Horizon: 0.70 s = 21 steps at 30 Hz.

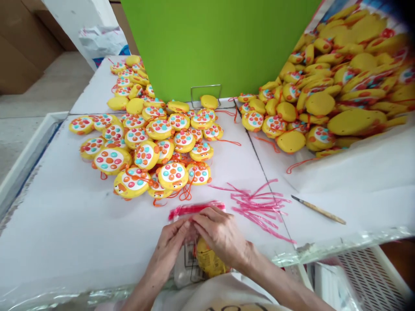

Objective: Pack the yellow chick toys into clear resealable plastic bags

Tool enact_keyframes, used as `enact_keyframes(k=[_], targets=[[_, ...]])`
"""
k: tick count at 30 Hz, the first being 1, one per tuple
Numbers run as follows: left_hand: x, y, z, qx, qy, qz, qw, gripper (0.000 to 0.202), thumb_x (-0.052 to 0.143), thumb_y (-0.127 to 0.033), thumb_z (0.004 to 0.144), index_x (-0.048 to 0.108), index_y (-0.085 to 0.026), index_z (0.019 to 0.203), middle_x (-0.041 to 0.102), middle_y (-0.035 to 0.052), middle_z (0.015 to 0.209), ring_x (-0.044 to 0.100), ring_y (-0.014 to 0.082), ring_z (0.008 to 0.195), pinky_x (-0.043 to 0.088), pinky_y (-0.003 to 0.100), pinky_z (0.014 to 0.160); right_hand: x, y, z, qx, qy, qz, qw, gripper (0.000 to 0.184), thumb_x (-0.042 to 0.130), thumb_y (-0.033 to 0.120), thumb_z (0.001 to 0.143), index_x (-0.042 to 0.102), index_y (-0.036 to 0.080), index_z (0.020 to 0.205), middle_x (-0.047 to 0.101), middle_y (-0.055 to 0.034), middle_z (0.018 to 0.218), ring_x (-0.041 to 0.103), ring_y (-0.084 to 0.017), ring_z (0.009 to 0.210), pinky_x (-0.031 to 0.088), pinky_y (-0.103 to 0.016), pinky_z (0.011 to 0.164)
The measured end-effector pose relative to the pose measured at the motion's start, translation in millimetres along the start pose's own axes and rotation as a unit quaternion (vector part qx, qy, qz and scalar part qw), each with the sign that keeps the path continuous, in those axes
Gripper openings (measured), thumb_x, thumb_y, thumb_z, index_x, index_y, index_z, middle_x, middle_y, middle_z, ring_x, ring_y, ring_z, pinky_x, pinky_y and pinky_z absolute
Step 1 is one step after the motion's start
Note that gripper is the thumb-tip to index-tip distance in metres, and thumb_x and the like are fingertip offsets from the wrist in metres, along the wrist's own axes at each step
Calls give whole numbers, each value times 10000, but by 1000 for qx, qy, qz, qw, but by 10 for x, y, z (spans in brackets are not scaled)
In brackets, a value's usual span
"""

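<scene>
One clear bag (184, 276), apparently around a yellow toy (210, 261), sits at the frame's lower centre. Left hand (171, 239) and right hand (225, 235) pinch its top; working that end seems the step, the next move wanting a steady grip.

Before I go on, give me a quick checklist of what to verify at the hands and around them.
1. Both hands at the bag: ok. Left hand and right hand meet, fingertips together, at the top of the clear plastic bag.
2. Bag's top closed: cannot tell; the fingers hide it.
3. Yellow toy fully visible for inspection: not ok; the right hand covers part.
4. Knife away from both hands: ok; it lies apart, off to the right.
5. Pink strips laid straight: not ok; they splay and cross.
6. Loose toys apart from the hands: ok; they lie farther back.
</scene>
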<state>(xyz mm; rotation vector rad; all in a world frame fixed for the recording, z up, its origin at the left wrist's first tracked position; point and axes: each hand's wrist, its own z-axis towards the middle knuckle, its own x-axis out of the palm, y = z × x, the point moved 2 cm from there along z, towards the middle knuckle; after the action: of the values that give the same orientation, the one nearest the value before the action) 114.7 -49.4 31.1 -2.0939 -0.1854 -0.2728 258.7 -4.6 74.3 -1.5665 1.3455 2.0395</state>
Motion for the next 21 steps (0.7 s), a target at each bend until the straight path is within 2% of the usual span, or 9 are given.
enact_keyframes(k=[3,8,10,12,14,16,19,21], targets=[[42,-98,-32,19,6,71,997,288,516,-325,855,651,-134,1023,696,71,950,624,220,897,488,331,826,34,30,31,5,11,12,1000,116,510,153,916,623,168,939,642,-46,895,582,-185,828,433,-263,681],[92,-172,-96,81,-62,261,960,212,480,-262,836,663,-155,838,645,11,704,578,175,690,456,242,630,61,87,53,-20,21,-33,999,86,548,102,860,615,155,846,640,-48,838,576,-187,752,414,-270,605],[100,-160,-114,94,-78,288,950,212,479,-263,838,656,-159,786,631,5,660,568,164,639,439,229,581,74,104,72,-35,11,-44,998,89,539,115,865,607,162,831,638,-42,816,576,-182,733,411,-269,601],[99,-136,-114,100,-72,286,950,213,485,-284,846,664,-170,829,661,12,703,599,172,667,462,235,608,72,73,80,-28,-4,-30,999,106,520,148,886,608,173,832,637,-34,804,584,-171,740,415,-254,620],[85,-105,-98,94,-63,263,958,224,489,-316,853,664,-183,898,697,29,777,641,191,733,496,259,676,22,-52,49,9,-33,1,999,137,493,163,900,614,182,841,639,-27,797,594,-154,736,421,-236,639],[59,-74,-77,74,-61,227,969,234,496,-346,852,653,-183,910,713,48,822,664,208,783,518,287,727,-94,-287,-49,75,-84,32,993,155,474,157,892,621,186,850,649,-26,809,603,-143,722,431,-228,655],[27,-37,-58,36,-64,169,983,235,511,-377,842,629,-175,836,710,58,801,674,216,772,538,304,709,-344,-727,-291,204,-163,42,964,140,488,178,854,627,188,853,667,-33,823,613,-152,674,446,-250,642],[31,-26,-52,19,-55,132,990,235,527,-391,831,611,-173,809,707,58,794,677,214,750,544,305,680,-477,-897,-426,256,-186,24,948,124,511,208,835,633,192,818,670,-30,785,607,-165,632,440,-269,613]])
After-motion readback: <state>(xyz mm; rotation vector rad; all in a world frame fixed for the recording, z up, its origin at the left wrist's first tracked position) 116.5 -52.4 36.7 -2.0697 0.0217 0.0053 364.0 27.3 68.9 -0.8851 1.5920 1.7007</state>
